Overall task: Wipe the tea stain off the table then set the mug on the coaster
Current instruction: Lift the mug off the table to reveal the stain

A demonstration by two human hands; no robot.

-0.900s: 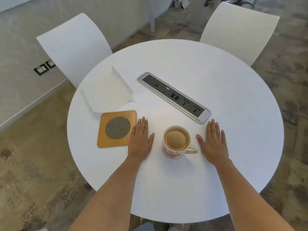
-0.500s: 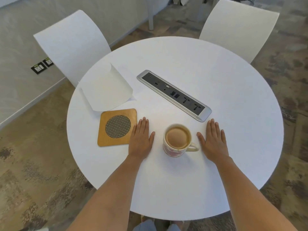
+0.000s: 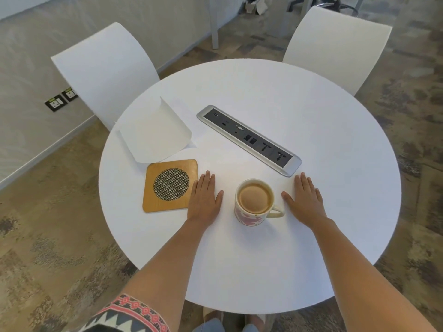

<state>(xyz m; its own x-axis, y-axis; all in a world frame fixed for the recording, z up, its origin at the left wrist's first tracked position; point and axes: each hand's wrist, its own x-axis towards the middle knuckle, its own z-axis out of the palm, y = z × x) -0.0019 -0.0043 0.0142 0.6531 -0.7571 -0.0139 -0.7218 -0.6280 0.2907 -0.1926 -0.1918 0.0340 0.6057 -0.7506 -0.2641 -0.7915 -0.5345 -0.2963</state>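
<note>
A white mug [image 3: 250, 218] with a pink pattern, full of milky tea, stands on the round white table [image 3: 311, 212] between my hands, its handle pointing right. My left hand [image 3: 205, 197] lies flat and palm down just left of the mug, fingertips beside the coaster's right edge. My right hand [image 3: 304, 200] lies flat to the right of the handle, not touching it. The square wooden coaster [image 3: 170, 185] with a round mesh centre sits left of my left hand. A curled white sheet of tissue paper [image 3: 153, 135] lies behind the coaster. No stain is visible on the table.
A silver power-socket strip [image 3: 249, 138] is set diagonally into the table behind the mug. Two white chairs [image 3: 105, 68] [image 3: 335, 46] stand at the far side. Carpeted floor surrounds the table; wall sockets [image 3: 61, 99] are on the left wall.
The camera view has shifted slightly; both hands stay flat on the table and the mug has not moved.
</note>
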